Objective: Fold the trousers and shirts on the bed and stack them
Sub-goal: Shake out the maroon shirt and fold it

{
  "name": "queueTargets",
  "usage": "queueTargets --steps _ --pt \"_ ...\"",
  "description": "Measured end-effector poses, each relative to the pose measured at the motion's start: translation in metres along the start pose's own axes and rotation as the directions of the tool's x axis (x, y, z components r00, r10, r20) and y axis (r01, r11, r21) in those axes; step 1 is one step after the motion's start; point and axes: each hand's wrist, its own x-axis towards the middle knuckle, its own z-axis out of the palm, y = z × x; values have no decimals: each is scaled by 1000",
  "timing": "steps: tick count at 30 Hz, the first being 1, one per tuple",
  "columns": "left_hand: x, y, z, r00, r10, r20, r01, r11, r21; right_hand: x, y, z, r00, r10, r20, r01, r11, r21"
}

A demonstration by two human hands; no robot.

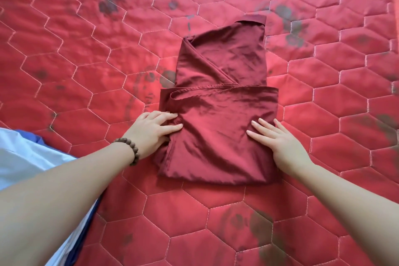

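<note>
Near-left corner: pale blue-and-white cloth (28, 157), edge only. Mid-bed on red hexagon-quilted mattress (86, 39): dark maroon satin garment (220, 97), part-folded, near half doubled over far half. Left hand (151, 130), wooden bead bracelet (129, 147) on wrist, flat on garment's left edge; right hand (278, 140) flat on its right side; neither grasping. Press outward, smooth creases, square edges before next fold. Count: one maroon garment, one pale cloth, two hands.
</note>
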Motion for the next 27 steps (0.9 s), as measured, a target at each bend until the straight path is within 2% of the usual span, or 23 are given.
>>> queueTargets --steps 4,7,8,11,13,16,19,21,23,24,26,27 --pt "4 15 -3 993 -70 -94 57 990 -132 -3 -7 -7 992 113 50 -122 967 225" --pt "-9 19 0 994 -23 -110 14 996 -86 -16 -4 -16 982 42 183 -86 967 239" --pt "-16 18 2 996 4 -89 -8 999 -45 -20 -3 -17 974 5 228 -55 975 213" --pt "-38 10 6 991 46 123 -62 990 130 -33 -3 -8 954 -50 296 28 997 77" --pt "-45 5 6 981 63 186 -91 985 148 -39 -4 -1 961 -61 271 65 998 -8" --pt "-44 4 6 973 106 207 -142 976 166 -44 -6 6 988 -89 128 94 995 -35" --pt "-40 8 6 987 42 156 -64 988 141 -39 -14 11 997 -66 -45 65 998 -9" --pt "-32 20 4 997 -30 73 27 998 53 -30 -23 9 990 -14 -143 26 996 82" --pt "-19 32 -3 996 -86 10 86 995 -52 -22 -29 -1 989 108 -101 -77 959 271" --pt "-10 34 -10 993 -113 21 114 988 -107 -19 -28 -10 984 172 -37 -144 908 393" --pt "8 26 -26 985 -126 120 157 941 -298 -11 -19 -35 955 260 146 -291 715 635" --pt "19 20 -38 969 -137 204 219 858 -465 -6 -11 -49 936 261 237 -349 591 727"
